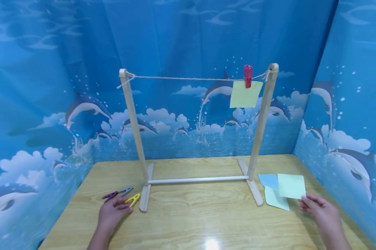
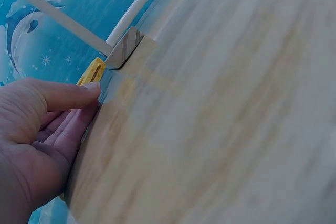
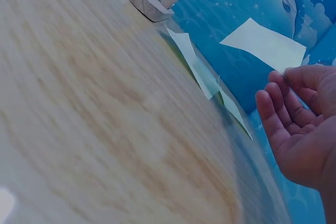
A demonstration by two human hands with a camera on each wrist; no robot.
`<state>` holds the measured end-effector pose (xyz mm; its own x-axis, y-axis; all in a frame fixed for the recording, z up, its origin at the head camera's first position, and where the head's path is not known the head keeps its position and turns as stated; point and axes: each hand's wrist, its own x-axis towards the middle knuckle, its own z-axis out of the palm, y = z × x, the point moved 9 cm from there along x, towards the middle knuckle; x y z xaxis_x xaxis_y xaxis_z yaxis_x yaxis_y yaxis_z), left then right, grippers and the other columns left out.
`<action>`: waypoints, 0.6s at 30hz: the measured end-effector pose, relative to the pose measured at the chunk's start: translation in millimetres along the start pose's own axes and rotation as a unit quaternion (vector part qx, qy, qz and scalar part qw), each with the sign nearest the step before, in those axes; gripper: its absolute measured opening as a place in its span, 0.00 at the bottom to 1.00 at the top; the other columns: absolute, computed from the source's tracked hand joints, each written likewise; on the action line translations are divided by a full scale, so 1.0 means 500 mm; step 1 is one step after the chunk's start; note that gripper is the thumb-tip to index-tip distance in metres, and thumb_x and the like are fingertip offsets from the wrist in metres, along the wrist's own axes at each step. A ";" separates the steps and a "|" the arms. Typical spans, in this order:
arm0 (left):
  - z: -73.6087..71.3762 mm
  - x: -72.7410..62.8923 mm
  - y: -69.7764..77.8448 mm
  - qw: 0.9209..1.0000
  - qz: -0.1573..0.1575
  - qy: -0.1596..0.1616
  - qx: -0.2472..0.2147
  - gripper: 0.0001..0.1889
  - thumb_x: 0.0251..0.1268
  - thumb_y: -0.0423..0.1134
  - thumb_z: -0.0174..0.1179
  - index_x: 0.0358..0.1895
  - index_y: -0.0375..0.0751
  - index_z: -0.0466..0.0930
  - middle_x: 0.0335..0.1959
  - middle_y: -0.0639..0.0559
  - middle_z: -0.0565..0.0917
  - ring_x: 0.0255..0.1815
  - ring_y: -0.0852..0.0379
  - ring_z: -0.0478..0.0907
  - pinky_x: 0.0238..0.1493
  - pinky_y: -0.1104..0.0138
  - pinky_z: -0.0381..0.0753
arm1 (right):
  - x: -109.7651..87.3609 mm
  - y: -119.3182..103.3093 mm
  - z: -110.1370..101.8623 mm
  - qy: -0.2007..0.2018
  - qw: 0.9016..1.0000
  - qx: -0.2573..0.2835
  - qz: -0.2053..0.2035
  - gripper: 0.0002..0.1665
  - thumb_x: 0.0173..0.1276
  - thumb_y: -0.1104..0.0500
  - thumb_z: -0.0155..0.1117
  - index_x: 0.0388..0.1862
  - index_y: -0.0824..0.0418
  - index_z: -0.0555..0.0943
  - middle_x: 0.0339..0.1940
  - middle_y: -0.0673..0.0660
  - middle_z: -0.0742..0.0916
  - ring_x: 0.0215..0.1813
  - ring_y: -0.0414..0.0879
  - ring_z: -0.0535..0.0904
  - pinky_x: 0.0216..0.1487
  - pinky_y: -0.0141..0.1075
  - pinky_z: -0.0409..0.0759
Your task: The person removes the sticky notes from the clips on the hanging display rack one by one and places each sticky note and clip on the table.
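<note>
My left hand [image 1: 113, 211] is low over the table's left side, and its thumb and fingers pinch a yellow clothespin [image 1: 133, 200]. The left wrist view shows the clothespin [image 2: 93, 72] partly covered by the thumb. Just beyond that hand lie a purple clothespin [image 1: 110, 195] and a grey-blue clothespin [image 1: 126, 191]. At the right, my right hand [image 1: 323, 210] holds a pale green sticky note [image 1: 292, 186] by one corner, between thumb and fingers. The note [image 3: 268, 44] is lifted off the table. Beneath it rest another pale green note [image 1: 276, 199] and a blue note [image 1: 268, 180].
Between the hands stands a wooden frame [image 1: 261, 125] with a string [image 1: 181, 78] tied across its top. A red clothespin [image 1: 248, 75] clips a yellow-green note [image 1: 244, 97] to the string's right end. A white bar [image 1: 197, 180] joins the feet. Blue dolphin curtains surround the wooden table [image 1: 188, 215].
</note>
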<state>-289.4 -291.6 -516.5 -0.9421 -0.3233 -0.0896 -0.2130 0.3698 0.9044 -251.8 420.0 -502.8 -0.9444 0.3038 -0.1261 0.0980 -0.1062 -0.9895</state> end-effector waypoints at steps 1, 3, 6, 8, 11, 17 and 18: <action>0.000 0.000 -0.001 1.000 0.001 0.001 -0.001 0.26 0.42 0.23 0.74 0.50 0.28 0.78 0.41 0.41 0.86 0.36 0.57 0.85 0.38 0.73 0.82 | 0.001 0.004 -0.003 0.000 1.000 0.000 0.007 0.03 0.66 0.57 0.69 0.33 0.47 0.85 0.31 0.49 0.88 0.36 0.40 0.86 0.39 0.35 0.86; -0.001 0.000 0.000 1.000 0.002 0.004 0.003 0.26 0.41 0.23 0.74 0.50 0.29 0.79 0.40 0.42 0.86 0.35 0.57 0.84 0.37 0.72 0.83 | 0.003 0.013 -0.011 0.000 1.000 -0.004 0.021 0.04 0.67 0.57 0.68 0.32 0.47 0.84 0.31 0.48 0.88 0.35 0.40 0.86 0.39 0.35 0.86; 0.003 0.002 0.004 1.000 0.007 0.003 -0.004 0.25 0.40 0.22 0.74 0.48 0.27 0.79 0.37 0.42 0.86 0.33 0.58 0.84 0.33 0.73 0.83 | 0.008 0.014 -0.026 -0.004 0.999 -0.030 0.038 0.04 0.68 0.56 0.66 0.32 0.47 0.82 0.30 0.46 0.88 0.36 0.39 0.85 0.39 0.35 0.86; 0.004 0.000 0.006 1.000 0.009 0.002 0.004 0.25 0.40 0.23 0.75 0.48 0.28 0.80 0.36 0.44 0.86 0.33 0.59 0.84 0.33 0.74 0.82 | 0.008 0.016 -0.036 -0.008 0.998 -0.043 0.051 0.04 0.69 0.56 0.66 0.33 0.47 0.81 0.30 0.46 0.88 0.36 0.39 0.85 0.39 0.35 0.86; 0.005 -0.002 0.010 1.000 0.017 0.001 0.012 0.25 0.39 0.24 0.75 0.47 0.28 0.80 0.35 0.44 0.86 0.33 0.58 0.84 0.33 0.74 0.82 | 0.007 0.019 -0.047 -0.018 0.996 -0.058 0.072 0.05 0.71 0.56 0.63 0.34 0.47 0.81 0.31 0.45 0.88 0.36 0.39 0.85 0.40 0.36 0.86; 0.003 -0.003 0.018 0.998 0.034 0.011 0.049 0.24 0.38 0.23 0.75 0.45 0.28 0.80 0.34 0.44 0.85 0.32 0.55 0.84 0.32 0.72 0.83 | 0.011 0.028 -0.060 -0.021 0.990 -0.098 0.104 0.07 0.74 0.57 0.58 0.37 0.55 0.83 0.32 0.44 0.87 0.35 0.40 0.85 0.41 0.38 0.86; 0.003 -0.002 0.019 0.998 0.038 0.010 0.054 0.24 0.38 0.23 0.75 0.45 0.27 0.80 0.34 0.44 0.85 0.32 0.55 0.84 0.32 0.71 0.83 | 0.012 0.029 -0.062 -0.018 0.989 -0.104 0.108 0.07 0.74 0.58 0.58 0.37 0.55 0.83 0.32 0.44 0.87 0.35 0.40 0.84 0.40 0.38 0.86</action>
<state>-290.8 -286.3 -508.7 -0.9517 -0.3069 -0.0129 -0.1681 0.4851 0.8582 -246.3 449.8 -520.0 -0.9047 0.2612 -0.3366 0.3570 0.0338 -0.9335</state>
